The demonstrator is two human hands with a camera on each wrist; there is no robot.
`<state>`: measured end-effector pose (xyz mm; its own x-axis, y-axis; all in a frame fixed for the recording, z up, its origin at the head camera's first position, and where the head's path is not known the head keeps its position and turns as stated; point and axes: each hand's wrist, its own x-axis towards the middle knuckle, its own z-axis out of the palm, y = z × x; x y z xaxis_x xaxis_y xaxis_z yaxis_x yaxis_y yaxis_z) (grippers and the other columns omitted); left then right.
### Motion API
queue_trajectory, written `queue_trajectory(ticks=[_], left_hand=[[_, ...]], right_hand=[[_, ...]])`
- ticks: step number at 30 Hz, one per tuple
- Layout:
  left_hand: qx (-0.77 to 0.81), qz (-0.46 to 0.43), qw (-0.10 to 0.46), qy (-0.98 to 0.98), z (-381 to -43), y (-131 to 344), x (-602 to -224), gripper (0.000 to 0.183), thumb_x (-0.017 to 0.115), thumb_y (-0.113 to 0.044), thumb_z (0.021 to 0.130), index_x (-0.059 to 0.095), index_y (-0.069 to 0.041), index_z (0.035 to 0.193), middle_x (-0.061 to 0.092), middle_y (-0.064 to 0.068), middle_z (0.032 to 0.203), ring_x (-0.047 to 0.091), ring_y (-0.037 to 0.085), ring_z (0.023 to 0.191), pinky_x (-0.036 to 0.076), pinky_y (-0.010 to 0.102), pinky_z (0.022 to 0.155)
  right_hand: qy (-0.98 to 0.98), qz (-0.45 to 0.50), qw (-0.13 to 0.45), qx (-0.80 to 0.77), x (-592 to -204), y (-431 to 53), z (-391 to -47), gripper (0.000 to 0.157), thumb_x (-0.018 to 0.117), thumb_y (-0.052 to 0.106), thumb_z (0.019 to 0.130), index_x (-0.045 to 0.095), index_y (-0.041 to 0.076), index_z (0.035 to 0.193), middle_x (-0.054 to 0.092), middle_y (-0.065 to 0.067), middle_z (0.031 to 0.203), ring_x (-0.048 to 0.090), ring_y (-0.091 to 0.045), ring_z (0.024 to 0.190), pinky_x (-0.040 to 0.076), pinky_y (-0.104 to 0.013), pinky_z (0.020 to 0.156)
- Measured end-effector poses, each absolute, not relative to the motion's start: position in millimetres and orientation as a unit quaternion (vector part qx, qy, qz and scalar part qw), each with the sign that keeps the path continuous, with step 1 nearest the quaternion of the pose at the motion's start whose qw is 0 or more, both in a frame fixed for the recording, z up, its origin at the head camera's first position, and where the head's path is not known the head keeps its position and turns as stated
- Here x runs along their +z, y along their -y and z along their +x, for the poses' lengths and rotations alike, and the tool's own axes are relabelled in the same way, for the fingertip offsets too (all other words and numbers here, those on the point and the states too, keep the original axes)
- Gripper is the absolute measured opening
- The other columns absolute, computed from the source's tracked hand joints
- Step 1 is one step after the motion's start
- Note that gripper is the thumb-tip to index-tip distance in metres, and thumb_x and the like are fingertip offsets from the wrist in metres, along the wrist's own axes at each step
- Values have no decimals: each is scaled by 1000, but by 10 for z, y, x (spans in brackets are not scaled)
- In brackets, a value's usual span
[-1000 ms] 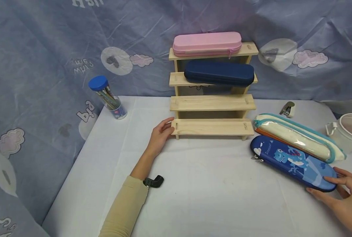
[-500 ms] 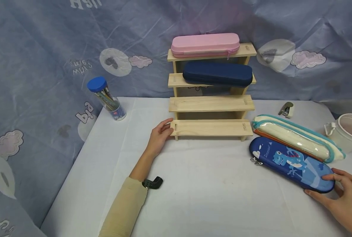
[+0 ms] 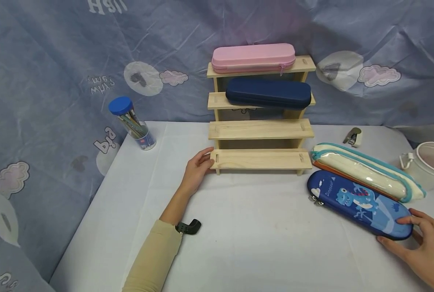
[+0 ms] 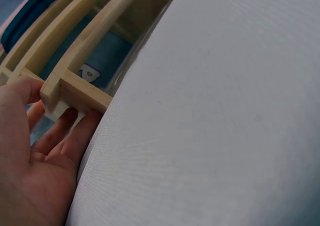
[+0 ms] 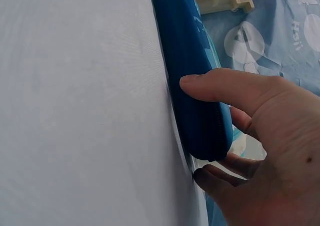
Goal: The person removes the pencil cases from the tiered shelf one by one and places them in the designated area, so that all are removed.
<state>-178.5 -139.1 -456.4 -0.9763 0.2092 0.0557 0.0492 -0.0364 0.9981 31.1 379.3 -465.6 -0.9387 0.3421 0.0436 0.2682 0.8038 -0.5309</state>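
Observation:
My left hand point(image 3: 196, 168) is at the left end of a stepped wooden shelf point(image 3: 261, 159), in the head view. The left wrist view shows its thumb against a corner of the lowest board point(image 4: 82, 88) and its fingers curled to the end piece. At the right, my right hand point(image 3: 423, 243) grips the near end of a blue dinosaur pencil case point(image 3: 359, 202), which lies slantwise on the table. In the right wrist view the thumb presses the case's side point(image 5: 192, 116), while other fingers are partly hidden behind it.
A pink case point(image 3: 253, 57) and a navy case point(image 3: 268, 93) lie on the upper two tiers. Behind the dinosaur case is a cream-and-teal pouch point(image 3: 366, 172), with a stapler point(image 3: 353, 137) and a white bucket point(image 3: 430, 162) nearby. A blue-lidded pencil jar point(image 3: 133, 123) stands left.
Both hands keep their places on the shelf and the dinosaur case. The whole head view shifts slightly; nothing is visibly moved or released.

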Motion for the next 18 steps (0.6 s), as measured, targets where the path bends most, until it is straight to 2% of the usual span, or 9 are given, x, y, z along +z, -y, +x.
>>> queue_trajectory(ticks=[7,10,12,15,18], left_hand=[[718,88,57,-688,-1782,1410,-4568,45,58,-7,94,50,-5,138,57,17,127,61,27,107,53,44,86],[721,89,56,-685,-1781,1399,-4571,44,58,-6,94,51,-5,137,56,18,127,61,27,106,54,44,85],[722,91,58,-684,-1785,1389,-4571,43,57,-5,94,51,-5,137,56,19,128,61,27,107,53,45,86],[724,94,64,-680,-1788,1378,-4566,44,57,-5,95,50,-4,138,54,21,129,61,27,107,52,47,87],[723,92,61,-682,-1791,1387,-4559,45,57,-5,95,49,-3,138,54,21,129,60,27,108,52,47,87]], right_hand=[[950,-138,77,269,-4674,-3777,301,65,85,2,67,42,-10,113,4,-33,152,3,-51,138,24,-69,99],[955,-132,91,248,-4664,-3795,303,67,87,10,66,45,-8,115,7,-33,152,6,-51,138,23,-68,102],[960,-128,97,228,-4665,-3812,318,71,89,18,65,47,-5,118,9,-33,152,9,-52,137,19,-67,105],[965,-123,95,210,-4662,-3831,331,79,89,31,65,48,-4,124,7,-32,152,7,-53,137,7,-65,109],[966,-112,104,209,-4635,-3824,306,85,89,36,64,49,-3,127,10,-32,152,5,-52,138,0,-63,110]])
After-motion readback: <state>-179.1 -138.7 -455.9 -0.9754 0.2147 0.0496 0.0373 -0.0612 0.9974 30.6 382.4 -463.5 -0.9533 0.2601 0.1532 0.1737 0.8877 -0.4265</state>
